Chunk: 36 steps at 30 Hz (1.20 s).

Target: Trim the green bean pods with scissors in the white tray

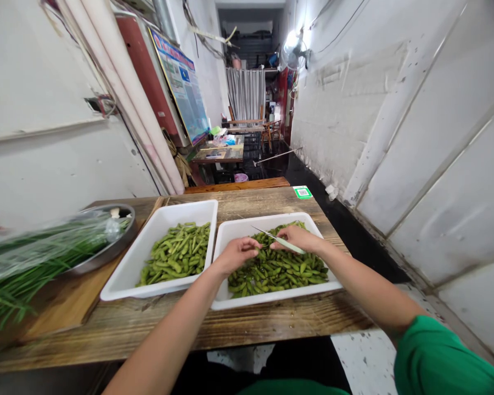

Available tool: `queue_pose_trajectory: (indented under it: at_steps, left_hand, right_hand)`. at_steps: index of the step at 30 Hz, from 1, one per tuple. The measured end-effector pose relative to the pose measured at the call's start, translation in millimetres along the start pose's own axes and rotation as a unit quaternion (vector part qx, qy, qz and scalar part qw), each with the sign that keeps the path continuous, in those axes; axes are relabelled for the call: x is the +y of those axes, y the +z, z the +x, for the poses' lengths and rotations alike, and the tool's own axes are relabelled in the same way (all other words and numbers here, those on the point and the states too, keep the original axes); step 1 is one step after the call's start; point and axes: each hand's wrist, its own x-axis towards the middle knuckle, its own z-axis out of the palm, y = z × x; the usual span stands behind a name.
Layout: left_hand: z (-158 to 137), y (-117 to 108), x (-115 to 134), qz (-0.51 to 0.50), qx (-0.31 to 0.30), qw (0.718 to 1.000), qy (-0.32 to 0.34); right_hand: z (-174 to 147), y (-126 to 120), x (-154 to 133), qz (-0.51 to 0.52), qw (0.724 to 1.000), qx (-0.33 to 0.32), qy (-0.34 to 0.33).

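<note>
Over the right white tray (222,302), my two hands are close together above a heap of green edamame pods (280,271). The fingers of my left hand (241,253) are pinched together, with what looks like the end of a pod (258,250) at their tips. Closed around a small knife (290,245) with a pale green handle is my right hand (298,239); the thin blade points up and left, past my left fingertips. A second white tray (121,274) on the left holds more edamame pods (179,252).
Both trays stand on a wooden table (267,332). At the left, a metal bowl (123,238) and long green stalks (12,293) under clear plastic lie by a wooden board (72,312). A green QR-code card (302,192) lies at the far right corner.
</note>
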Motion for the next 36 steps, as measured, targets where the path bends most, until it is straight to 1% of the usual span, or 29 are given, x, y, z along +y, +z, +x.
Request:
queue_pose_trajectory:
  at_steps: [3, 4, 5, 6, 7, 8, 9, 11, 14, 15, 19, 21, 23, 27, 32, 36]
  left_hand:
    - [1.3, 0.9, -1.9, 0.017, -0.038, 0.999, -0.024]
    - [2.5, 1.6, -3.0, 0.042, -0.036, 0.998, -0.025]
    - [4.0, 2.3, -4.2, 0.074, -0.017, 0.997, -0.018]
    - [5.7, 3.0, -5.1, 0.108, 0.017, 0.994, -0.004]
    - [7.5, 3.6, -5.8, 0.128, 0.053, 0.99, 0.01]
    - [9.0, 4.0, -6.2, 0.126, 0.085, 0.988, 0.019]
    - [10.1, 4.0, -6.3, 0.102, 0.109, 0.989, 0.02]
    - [10.7, 3.2, -6.3, 0.024, 0.137, 0.99, -0.005]
    - [7.5, 0.4, -6.7, -0.071, 0.18, 0.98, -0.048]
    - [6.0, -0.4, -6.8, -0.098, 0.184, 0.976, -0.056]
    - [1.3, -1.2, -5.5, -0.198, 0.162, 0.963, -0.085]
    - [0.6, -0.6, -4.2, -0.218, 0.158, 0.959, -0.091]
    - [0.5, -0.2, -3.3, -0.213, 0.149, 0.962, -0.086]
    - [0.0, -1.3, -3.3, -0.192, 0.109, 0.973, -0.074]
    - [-0.9, -1.1, -4.5, -0.192, 0.088, 0.973, -0.095]
    - [-0.8, 0.0, -6.2, -0.183, 0.09, 0.971, -0.127]
  right_hand:
    - [3.2, 0.9, 2.9, -0.028, 0.999, 0.018, 0.001]
    - [4.0, 1.3, 3.9, -0.037, 0.999, 0.022, 0.0]
    - [4.5, 1.5, 4.8, -0.046, 0.999, 0.026, -0.001]
    - [4.6, 1.6, 5.2, -0.051, 0.998, 0.029, -0.001]
    - [4.3, 1.5, 5.3, -0.053, 0.998, 0.032, -0.001]
    - [3.5, 1.2, 4.8, -0.05, 0.998, 0.033, -0.001]
    - [2.4, 0.6, 3.8, -0.044, 0.999, 0.031, -0.003]
    - [-0.3, -0.7, 1.0, -0.021, 0.999, 0.021, -0.015]
    - [-3.4, -1.9, -3.3, 0.013, 0.999, 0.0, -0.045]
    - [-3.9, -1.8, -4.3, 0.018, 0.998, -0.006, -0.053]
    - [-4.1, 0.2, -6.3, 0.001, 0.998, -0.017, -0.06]
    - [-4.4, 1.1, -7.3, -0.007, 0.998, -0.014, -0.057]
    - [-5.1, 1.6, -8.6, -0.012, 0.998, -0.013, -0.059]
    - [-6.6, 4.3, -11.0, -0.026, 0.997, -0.009, -0.078]
    - [-4.0, 10.6, -9.9, -0.042, 0.995, -0.015, -0.084]
    - [-2.1, 11.9, -7.7, -0.072, 0.993, -0.03, -0.083]
